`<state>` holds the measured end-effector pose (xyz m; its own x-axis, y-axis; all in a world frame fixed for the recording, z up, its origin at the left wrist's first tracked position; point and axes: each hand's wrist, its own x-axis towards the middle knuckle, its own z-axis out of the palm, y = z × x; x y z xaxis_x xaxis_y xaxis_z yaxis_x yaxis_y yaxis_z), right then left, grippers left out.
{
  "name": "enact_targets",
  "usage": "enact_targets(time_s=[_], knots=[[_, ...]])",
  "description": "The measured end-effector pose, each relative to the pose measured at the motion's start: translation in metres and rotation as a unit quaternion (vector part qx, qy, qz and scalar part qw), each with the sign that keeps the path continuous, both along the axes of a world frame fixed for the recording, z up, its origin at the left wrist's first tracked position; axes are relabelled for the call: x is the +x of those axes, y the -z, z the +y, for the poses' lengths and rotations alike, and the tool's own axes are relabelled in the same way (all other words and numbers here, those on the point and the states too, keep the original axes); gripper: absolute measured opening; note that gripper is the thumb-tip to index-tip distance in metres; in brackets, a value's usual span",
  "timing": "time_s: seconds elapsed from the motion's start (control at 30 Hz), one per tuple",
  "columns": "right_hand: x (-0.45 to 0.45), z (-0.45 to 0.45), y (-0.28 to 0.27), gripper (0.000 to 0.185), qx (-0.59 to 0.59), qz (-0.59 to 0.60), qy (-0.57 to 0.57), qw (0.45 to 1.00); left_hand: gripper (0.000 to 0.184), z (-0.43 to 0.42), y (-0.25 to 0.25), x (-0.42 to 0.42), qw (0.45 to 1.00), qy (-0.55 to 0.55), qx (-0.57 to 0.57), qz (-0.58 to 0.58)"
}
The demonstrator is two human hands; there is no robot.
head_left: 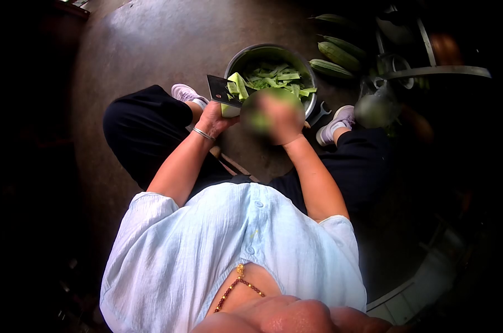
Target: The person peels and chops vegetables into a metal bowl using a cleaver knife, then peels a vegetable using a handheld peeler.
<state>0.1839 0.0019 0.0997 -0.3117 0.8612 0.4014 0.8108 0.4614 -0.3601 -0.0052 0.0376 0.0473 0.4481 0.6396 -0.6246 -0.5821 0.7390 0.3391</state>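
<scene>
My left hand (215, 119) is closed around a pale green peeled gourd piece (229, 111), below the rim of a round metal pot (234, 60). The dark, broad blade of a kitchen knife (219, 89) lies across the gourd, with cut green pieces (239, 86) against it. My right hand (284, 119) is closed at the knife's handle side, its fingers smeared by a blurred patch. A tan handle end seems to show beside it. Green strips and slices (273, 73) lie inside the pot.
Several long green gourds (337, 56) lie on the floor right of the pot. A clear plastic bag (376, 105) with green contents sits near my right shoe (336, 125). A grey tool-like item (319, 114) lies beside the pot, and a metal frame (437, 71) stands at right.
</scene>
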Motion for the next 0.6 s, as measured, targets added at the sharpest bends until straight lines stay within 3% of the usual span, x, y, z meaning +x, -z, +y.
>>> enact_targets(time_s=[0.07,0.2,0.33,0.47,0.6], knots=[[0.008,0.002,0.046,0.021,0.003,0.045,0.033,0.998,0.036,0.002,0.023,-0.002,1.0,-0.01,-0.026,-0.012],[0.015,0.0,0.038,0.023,-0.04,0.002,0.022,0.999,0.045,-0.001,0.002,-0.003,0.999,0.033,0.004,-0.029],[0.057,0.005,0.126,0.029,-0.318,-0.012,0.124,0.94,0.059,-0.002,-0.01,-0.008,0.992,0.114,0.05,-0.014],[0.033,-0.004,0.088,0.03,-0.307,0.068,0.165,0.935,0.059,0.001,-0.016,-0.004,0.997,0.068,0.012,-0.046],[0.022,-0.006,0.097,0.028,-0.16,0.103,0.101,0.977,0.056,0.005,-0.008,-0.007,0.998,0.048,0.004,-0.041]])
